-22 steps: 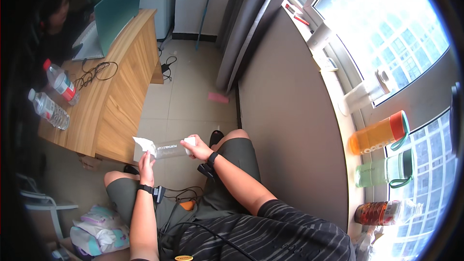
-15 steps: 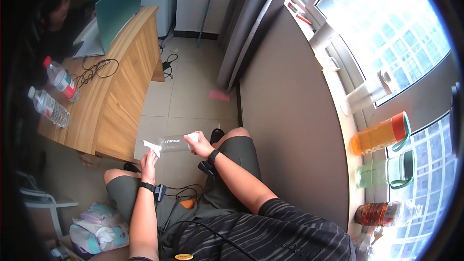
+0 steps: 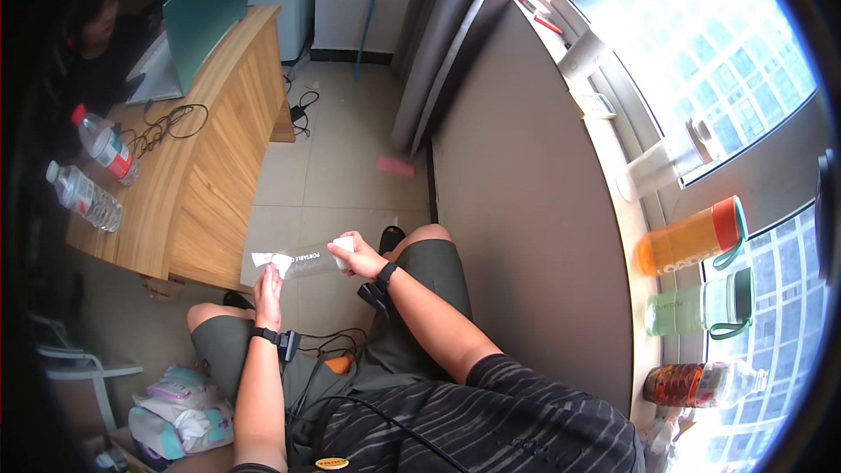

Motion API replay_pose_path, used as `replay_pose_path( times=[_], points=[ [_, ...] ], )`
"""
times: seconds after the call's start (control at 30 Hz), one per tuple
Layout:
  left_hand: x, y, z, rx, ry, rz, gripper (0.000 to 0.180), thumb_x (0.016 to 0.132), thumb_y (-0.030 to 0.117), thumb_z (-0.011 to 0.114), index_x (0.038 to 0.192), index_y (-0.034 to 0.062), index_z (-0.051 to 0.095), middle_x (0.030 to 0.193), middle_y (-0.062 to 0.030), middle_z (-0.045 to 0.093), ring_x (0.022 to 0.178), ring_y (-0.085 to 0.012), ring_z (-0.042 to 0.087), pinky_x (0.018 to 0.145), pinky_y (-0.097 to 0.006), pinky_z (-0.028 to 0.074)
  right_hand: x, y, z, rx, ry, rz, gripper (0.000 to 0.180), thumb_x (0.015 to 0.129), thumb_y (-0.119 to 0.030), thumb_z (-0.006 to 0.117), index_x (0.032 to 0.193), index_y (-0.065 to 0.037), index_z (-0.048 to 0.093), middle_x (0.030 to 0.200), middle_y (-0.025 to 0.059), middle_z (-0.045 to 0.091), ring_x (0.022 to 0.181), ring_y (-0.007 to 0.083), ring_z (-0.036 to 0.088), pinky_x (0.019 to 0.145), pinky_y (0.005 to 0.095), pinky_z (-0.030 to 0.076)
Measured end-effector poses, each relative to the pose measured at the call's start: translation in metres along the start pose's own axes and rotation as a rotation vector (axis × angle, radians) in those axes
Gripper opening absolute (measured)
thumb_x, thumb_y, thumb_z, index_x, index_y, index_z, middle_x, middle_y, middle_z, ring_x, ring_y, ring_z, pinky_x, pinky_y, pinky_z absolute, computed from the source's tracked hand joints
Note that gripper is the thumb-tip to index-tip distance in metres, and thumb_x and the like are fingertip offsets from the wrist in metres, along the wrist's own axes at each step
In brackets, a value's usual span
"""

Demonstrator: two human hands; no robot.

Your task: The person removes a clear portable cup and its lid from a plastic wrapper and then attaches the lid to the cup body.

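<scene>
A clear cylindrical cup (image 3: 308, 262) with dark lettering lies on its side between my hands, above the floor in front of my knees. My right hand (image 3: 363, 257) is wrapped around its right end, where a white cap (image 3: 342, 251) shows. At the other end, my left hand (image 3: 269, 298) presses a crumpled white tissue (image 3: 279, 264) to the cup, the fingers pointing up and a loose corner sticking out leftward. The palm side of the left hand is partly hidden. Both wrists wear black straps with small dark devices.
On the left is a wooden desk (image 3: 223, 131) with two plastic bottles, a cable and a screen; a person sits behind it. Several bottles line the windowsill (image 3: 624, 236) at right. Black cables cross my lap. A bag (image 3: 180, 412) lies at lower left.
The cup has tilted slightly, its left end now lower than its right. My left hand and the tissue have shifted a little leftward along it. The right hand keeps its grip.
</scene>
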State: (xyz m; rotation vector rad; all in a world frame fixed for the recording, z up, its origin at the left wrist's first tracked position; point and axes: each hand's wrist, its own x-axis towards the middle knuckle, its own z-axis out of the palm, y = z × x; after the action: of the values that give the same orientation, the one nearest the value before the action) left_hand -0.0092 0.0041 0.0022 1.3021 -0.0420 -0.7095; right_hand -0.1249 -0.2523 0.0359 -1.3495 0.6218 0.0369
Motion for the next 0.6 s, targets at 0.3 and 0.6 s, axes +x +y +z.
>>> replay_pose_path(
  times=[0.3,0.6],
  points=[
    [0.001,-0.003,-0.002,-0.004,-0.016,-0.011,0.069,0.109,0.043,0.052,0.155,-0.0069,0.039,0.162,-0.0210,0.040,0.153,-0.0326,0.035,0.124,-0.045,0.030,-0.005,-0.006,0.002,-0.068,0.060,0.069,0.068,0.096,-0.047,0.073,0.135,-0.005,0.036,0.098,0.0104,0.060,0.066,0.0154,0.059,0.056,0.0309,0.052],
    [0.002,0.000,0.000,0.079,-0.039,-0.048,0.065,0.107,0.038,0.059,0.151,-0.0077,0.044,0.158,-0.0206,0.046,0.148,-0.0318,0.042,0.118,-0.048,0.038,-0.004,-0.001,0.000,-0.022,0.136,-0.041,0.070,0.095,-0.049,0.074,0.131,-0.002,0.038,0.089,0.0099,0.061,0.061,0.0153,0.059,0.052,0.0312,0.050]
  ],
)
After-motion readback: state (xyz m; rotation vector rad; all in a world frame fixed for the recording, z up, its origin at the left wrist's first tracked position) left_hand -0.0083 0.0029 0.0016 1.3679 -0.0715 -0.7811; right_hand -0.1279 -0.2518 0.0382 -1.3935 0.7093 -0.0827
